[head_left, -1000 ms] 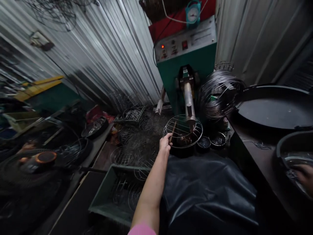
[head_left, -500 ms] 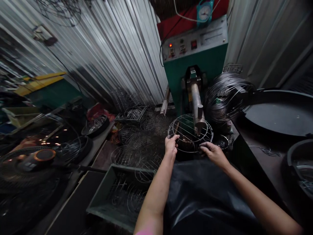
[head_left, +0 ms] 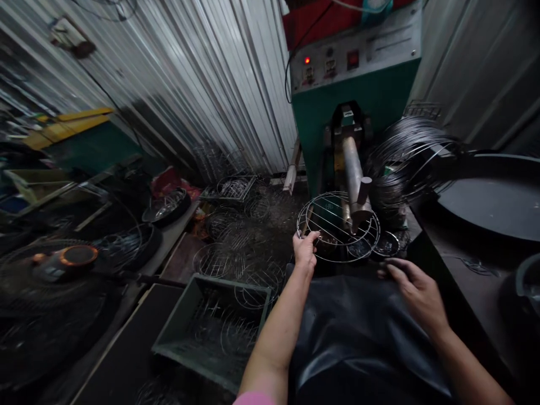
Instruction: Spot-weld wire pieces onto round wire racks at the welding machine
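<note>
A round wire rack (head_left: 337, 256), made of wire rings with parallel bars across the top, is tilted under the welding machine's metal arm (head_left: 356, 174). My left hand (head_left: 306, 247) is closed on its near left rim, thumb on top. The lower electrode tip by the arm's end lies close to the rack's bars. My right hand (head_left: 415, 289) is off the rack, to its lower right, above the black apron (head_left: 358, 337) on my lap. Its fingers are loosely bent and partly apart, with nothing visible between them. Small bowls (head_left: 386, 244) stand just beyond it.
A green machine cabinet (head_left: 354, 107) with a lit red lamp stands ahead. Right of it are a wire coil (head_left: 409, 157) and a large round pan (head_left: 493, 205). A green crate (head_left: 169, 337) with wire pieces sits at left, near wire racks on the floor and a fan (head_left: 67, 267).
My right hand has let go of the rack's near right rim and moved right and towards me. My left hand still holds the rack. The view has shifted slightly.
</note>
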